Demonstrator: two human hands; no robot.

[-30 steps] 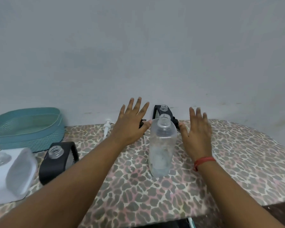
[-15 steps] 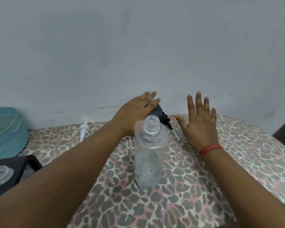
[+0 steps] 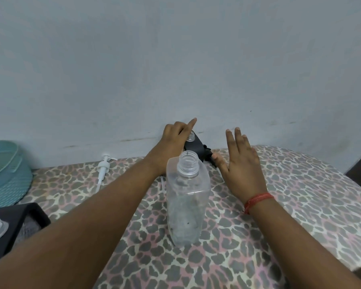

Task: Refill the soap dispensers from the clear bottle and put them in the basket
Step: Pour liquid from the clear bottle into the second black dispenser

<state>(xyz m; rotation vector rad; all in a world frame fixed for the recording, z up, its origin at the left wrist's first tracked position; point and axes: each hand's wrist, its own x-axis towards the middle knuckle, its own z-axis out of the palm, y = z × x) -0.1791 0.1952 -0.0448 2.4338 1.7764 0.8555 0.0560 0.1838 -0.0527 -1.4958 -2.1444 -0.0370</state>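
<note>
Head view shows us reaching past the tall clear plastic bottle (image 3: pixel 187 202), which stands upright and uncapped at the centre of the frame on the leopard-print tablecloth (image 3: pixel 300 205). Our left hand (image 3: pixel 173 140) closes round the black soap dispenser with a clear threaded neck (image 3: pixel 193 143) just above centre, against the pale wall (image 3: pixel 175 59); its fingers curl over the far side of the body while the index finger sticks out straight. Our right hand (image 3: pixel 243 167) hovers just to the right, fingers straight and slightly spread, holding nothing, its thumb near a black pump head (image 3: pixel 207 153) lying beside the dispenser.

The step in hand, we judge, is bringing this dispenser forward for refilling. To do it well, we should seat the stray index finger so the grip is firm, then lift rather than drag, since the clear bottle stands directly in the path towards us and would tip easily with its mouth open. Steadying that bottle with the free right hand looks sensible. We should keep the dispenser's neck upright and set it down well apart from the bottle.

A second black dispenser with an open neck (image 3: pixel 10 224) sits at lower left, a white pump with its tube (image 3: pixel 103 170) lies left of centre, and the teal woven plastic basket (image 3: pixel 6 180) waits at the left edge, with no dispenser seen in the part that shows.
</note>
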